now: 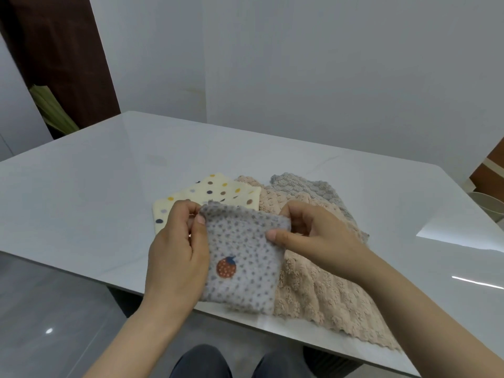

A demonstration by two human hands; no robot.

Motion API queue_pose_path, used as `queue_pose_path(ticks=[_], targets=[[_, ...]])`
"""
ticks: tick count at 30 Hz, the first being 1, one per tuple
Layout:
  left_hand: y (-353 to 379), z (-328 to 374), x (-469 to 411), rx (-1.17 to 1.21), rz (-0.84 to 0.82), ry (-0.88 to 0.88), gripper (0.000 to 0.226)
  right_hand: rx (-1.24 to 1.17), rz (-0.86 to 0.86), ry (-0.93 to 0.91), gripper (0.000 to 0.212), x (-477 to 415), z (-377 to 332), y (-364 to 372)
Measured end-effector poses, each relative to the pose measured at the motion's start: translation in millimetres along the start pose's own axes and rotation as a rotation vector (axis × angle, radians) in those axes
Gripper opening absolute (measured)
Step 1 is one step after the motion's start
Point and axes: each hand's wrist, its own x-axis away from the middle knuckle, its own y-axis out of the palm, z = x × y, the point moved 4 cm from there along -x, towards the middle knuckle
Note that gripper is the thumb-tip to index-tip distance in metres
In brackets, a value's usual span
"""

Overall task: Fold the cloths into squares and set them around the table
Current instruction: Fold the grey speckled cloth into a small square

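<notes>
While the left hand [177, 252] and the right hand [316, 236] each pinch an upper corner of the fruit cloth [245, 268], it hangs between them, lifted off the table [109, 186]. On each hand the thumb presses the front face and the fingers curl behind. This cloth is grey with darker dots and a red fruit patch nearer the left hand, and its lower edge hangs near the table's near edge. Just beyond the left hand, partly hidden by its knuckles, a cream cloth [215, 190] with coloured dots lies flat. Under the right hand and wrist a peach cloth [327, 293] with a ribbed pile spreads out, running back past the fingers and forward to the table edge below the forearm. Beyond the right hand a grey cloth [302, 185] of the same pile lies partly under the peach one. Far out past the right hand, off the table's side, the pale rim of a bin [491, 204] shows; what it holds cannot be told. Below the wrists the person's knees [240, 361] show in dark trousers.
</notes>
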Motion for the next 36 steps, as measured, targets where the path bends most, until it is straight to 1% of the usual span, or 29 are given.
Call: queue_pose_path(ticks=[2, 3, 5, 7, 9, 11, 14, 16, 18, 20, 23, 26, 30, 34, 36], targets=[[1, -2, 0, 0.016, 0.014, -0.010, 0.011, -0.257, 0.052, 0.042, 0.020, 2, 2, 10], [1, -2, 0, 0.027, 0.022, -0.014, 0.011, -0.350, 0.092, 0.072, 0.022, 3, 3, 15], [1, -2, 0, 0.055, 0.043, -0.026, 0.012, -0.529, 0.131, 0.150, 0.034, 5, 8, 30], [1, -3, -1, 0.073, 0.070, -0.046, 0.012, -0.696, 0.097, 0.227, 0.045, 7, 12, 47], [1, -4, -3, 0.078, 0.092, -0.071, 0.012, -0.754, 0.090, 0.249, 0.035, 11, 12, 59], [2, -6, -4, 0.088, 0.096, -0.086, 0.012, -0.688, 0.163, 0.234, 0.030, 12, 13, 65], [3, -9, -4, 0.129, 0.063, -0.135, 0.010, -0.543, 0.288, 0.134, 0.026, 10, 10, 67], [4, -10, -1, 0.168, 0.021, -0.175, 0.014, -0.443, 0.343, 0.069, 0.020, 9, 10, 66], [4, -11, 1, 0.202, -0.020, -0.181, 0.020, -0.377, 0.372, 0.040, 0.018, 9, 13, 64], [6, -12, 4, 0.189, -0.076, -0.150, 0.019, -0.360, 0.370, 0.041, 0.023, 8, 18, 62], [12, -15, 6, 0.121, -0.152, -0.092, 0.011, -0.366, 0.369, 0.027, 0.031, 9, 20, 58], [17, -11, 8, 0.137, -0.196, -0.085, 0.019, -0.377, 0.388, 0.046, 0.030, 10, 20, 53], [24, -5, 10, 0.142, -0.216, -0.054, 0.031, -0.322, 0.438, 0.039, 0.039, 14, 23, 40], [36, -1, 11, 0.149, -0.230, -0.052, 0.035, -0.306, 0.460, 0.073, 0.036, 21, 33, 26], [45, 3, 11, 0.147, -0.260, -0.044, 0.036, -0.298, 0.468, 0.079, 0.041, 25, 40, 19]])
